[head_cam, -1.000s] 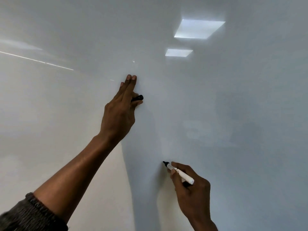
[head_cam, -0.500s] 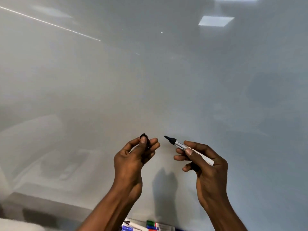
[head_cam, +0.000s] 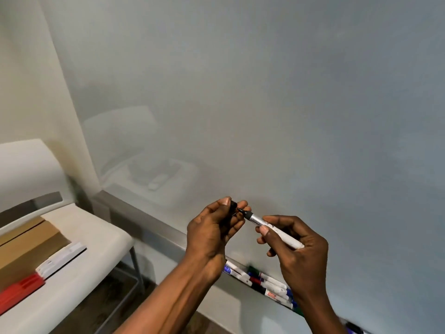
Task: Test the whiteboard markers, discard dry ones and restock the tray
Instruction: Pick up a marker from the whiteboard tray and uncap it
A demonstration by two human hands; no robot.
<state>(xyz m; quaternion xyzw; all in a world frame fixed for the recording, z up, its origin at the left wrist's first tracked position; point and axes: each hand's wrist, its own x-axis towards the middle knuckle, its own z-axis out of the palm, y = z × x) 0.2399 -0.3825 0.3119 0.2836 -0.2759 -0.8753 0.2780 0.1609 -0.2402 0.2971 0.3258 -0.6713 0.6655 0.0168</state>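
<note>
My right hand (head_cam: 293, 244) grips a white marker (head_cam: 272, 231) with a black tip pointing left. My left hand (head_cam: 214, 227) pinches the marker's black cap (head_cam: 233, 204) between thumb and fingers, and the tip sits right at the cap's opening. Both hands hover in front of the whiteboard (head_cam: 265, 104). Below them the board's metal tray (head_cam: 166, 231) holds several markers (head_cam: 260, 283) with blue, green, red and black caps, partly hidden by my wrists.
A white chair (head_cam: 79, 227) stands at the left against the wall. On its seat lie a brown cardboard box (head_cam: 26, 249), a white marker pack (head_cam: 62, 257) and a red pack (head_cam: 19, 290). Dark floor shows beneath.
My hands dropped from the board and came together; the marker tip moved to the cap. The view tilted down, bringing the chair and tray into sight.
</note>
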